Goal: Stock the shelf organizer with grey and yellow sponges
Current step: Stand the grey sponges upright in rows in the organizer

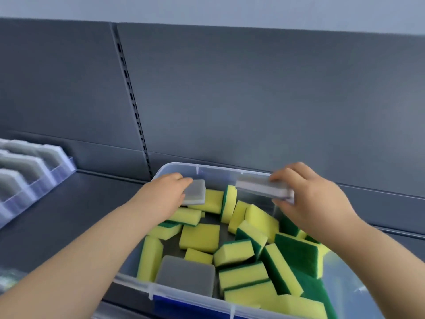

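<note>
Organizer [34, 171] had greys in already. Left hand [165, 192] pinched a grey sponge [195, 192], right hand [308, 199] pinched a second grey [262, 188]. Loads of yellows [199, 237] left in the bin [174, 166].

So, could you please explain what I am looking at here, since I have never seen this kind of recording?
There is no machine: a person wears a camera on the head, so this single picture looks down at their own bare arms. The left hand holds one grey sponge, and the right hand pinches another grey sponge by its edges, both above a clear plastic bin on a dark shelf. The bin holds many yellow-and-green sponges and a third grey sponge near its front wall. At far left stands the shelf organizer, its blurred slots seemingly holding grey sponges.
</note>
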The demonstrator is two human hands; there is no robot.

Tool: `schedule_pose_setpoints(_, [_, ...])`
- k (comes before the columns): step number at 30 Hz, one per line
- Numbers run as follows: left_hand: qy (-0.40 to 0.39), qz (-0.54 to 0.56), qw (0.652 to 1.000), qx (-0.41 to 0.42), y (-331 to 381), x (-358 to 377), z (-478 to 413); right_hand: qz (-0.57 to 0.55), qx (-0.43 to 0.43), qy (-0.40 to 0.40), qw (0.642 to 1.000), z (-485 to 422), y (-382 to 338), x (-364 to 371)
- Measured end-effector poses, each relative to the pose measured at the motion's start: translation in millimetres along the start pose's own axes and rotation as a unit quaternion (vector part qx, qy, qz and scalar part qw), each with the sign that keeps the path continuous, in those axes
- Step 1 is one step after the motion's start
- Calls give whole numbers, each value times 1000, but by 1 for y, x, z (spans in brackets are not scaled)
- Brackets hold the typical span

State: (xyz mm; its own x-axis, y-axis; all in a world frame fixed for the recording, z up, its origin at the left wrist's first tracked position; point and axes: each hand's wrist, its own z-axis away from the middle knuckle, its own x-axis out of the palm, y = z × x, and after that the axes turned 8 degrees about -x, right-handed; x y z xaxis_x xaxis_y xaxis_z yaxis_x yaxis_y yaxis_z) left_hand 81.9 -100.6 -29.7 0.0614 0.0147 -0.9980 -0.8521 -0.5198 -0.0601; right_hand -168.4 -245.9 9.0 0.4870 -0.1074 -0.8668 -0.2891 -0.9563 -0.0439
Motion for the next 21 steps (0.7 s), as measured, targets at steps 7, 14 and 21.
schedule_pose_setpoints(7, [-118, -38, 992, 24, 3, 26, -48, -89, 75, -224, 968, 47, -1, 45])
schedule_pose_setpoints(14, [-160, 55, 985, 39, -2, 15, -53, -150, 172, -194, 954, 29, -16, 45])
schedule_pose_setpoints(21, [-145, 121, 980, 62, -6, 10, -55, -192, 110, -276, 935, 13, -37, 38])
